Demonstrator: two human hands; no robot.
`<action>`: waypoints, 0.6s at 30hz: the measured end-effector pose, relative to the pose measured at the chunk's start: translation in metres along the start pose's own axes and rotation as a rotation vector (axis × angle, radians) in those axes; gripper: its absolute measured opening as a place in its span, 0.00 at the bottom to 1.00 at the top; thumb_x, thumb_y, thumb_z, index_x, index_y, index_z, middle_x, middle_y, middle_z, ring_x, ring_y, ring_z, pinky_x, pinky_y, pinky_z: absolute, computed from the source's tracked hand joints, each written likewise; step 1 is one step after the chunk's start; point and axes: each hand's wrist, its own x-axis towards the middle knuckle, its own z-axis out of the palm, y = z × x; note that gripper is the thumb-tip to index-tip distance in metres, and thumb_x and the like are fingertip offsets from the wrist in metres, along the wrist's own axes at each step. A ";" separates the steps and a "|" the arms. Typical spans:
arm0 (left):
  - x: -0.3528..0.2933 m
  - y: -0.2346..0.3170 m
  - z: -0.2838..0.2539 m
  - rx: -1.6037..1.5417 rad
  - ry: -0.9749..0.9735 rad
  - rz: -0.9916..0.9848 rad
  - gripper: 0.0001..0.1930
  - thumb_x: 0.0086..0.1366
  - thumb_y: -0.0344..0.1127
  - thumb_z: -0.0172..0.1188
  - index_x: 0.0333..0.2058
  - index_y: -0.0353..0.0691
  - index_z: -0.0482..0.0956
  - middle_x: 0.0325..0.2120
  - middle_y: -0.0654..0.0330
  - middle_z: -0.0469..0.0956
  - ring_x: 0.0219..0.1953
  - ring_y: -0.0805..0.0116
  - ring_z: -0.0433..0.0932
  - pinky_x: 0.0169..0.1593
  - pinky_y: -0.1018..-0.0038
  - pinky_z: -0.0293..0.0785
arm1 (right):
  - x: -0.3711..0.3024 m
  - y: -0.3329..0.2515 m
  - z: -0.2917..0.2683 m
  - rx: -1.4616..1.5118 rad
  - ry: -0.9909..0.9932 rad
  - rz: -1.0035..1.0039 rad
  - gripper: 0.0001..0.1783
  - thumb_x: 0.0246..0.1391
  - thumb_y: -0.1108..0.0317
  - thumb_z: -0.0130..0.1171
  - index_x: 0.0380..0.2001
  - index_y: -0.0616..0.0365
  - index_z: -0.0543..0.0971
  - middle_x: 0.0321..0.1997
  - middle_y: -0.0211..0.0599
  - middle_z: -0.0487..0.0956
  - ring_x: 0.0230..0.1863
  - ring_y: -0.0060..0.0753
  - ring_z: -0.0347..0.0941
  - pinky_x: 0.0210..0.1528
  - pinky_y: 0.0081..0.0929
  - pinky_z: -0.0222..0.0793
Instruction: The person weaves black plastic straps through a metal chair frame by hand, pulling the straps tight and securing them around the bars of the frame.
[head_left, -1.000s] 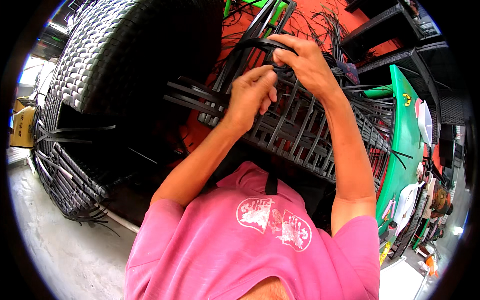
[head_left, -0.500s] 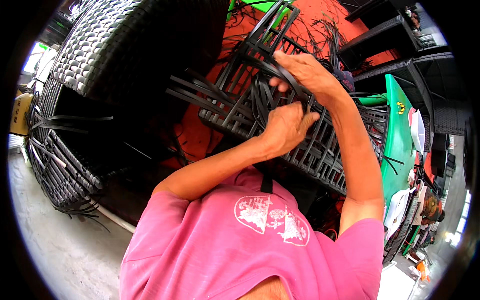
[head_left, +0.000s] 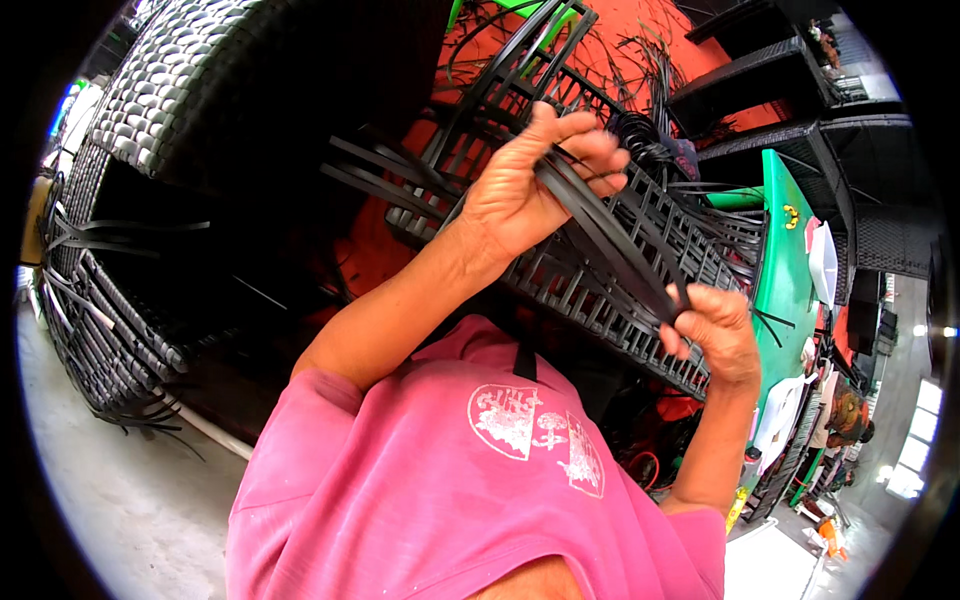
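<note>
Head view: my right hand is near and to the right, and it has hold of a bunch of black strips. My thumb and fingers pinch the bunch close together at its near right part. My left hand is farther off and to the left. Its palm faces up and its fingers are spread wide, a bit blurry. The strips run right by that palm, but I can't tell if they touch it. It is not gripping them.

The bunch is long. It slants from far left, by my left hand, to near right, in my right hand. So the strips lie between my two hands, and my right hand is the one nearer to me.

Behind the strips is a black frame with lots of bars. I can't tell if they rest on it. A big woven seat is on the left, and a green board is on the right.
</note>
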 end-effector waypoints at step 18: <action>-0.029 -0.122 -0.005 1.058 -0.312 -0.440 0.18 0.70 0.44 0.46 0.24 0.37 0.69 0.09 0.65 0.65 0.12 0.77 0.64 0.20 0.78 0.61 | 0.089 -0.068 0.002 0.438 -0.319 -0.142 0.37 0.61 0.46 0.45 0.61 0.66 0.56 0.46 0.54 0.76 0.23 0.26 0.70 0.24 0.21 0.67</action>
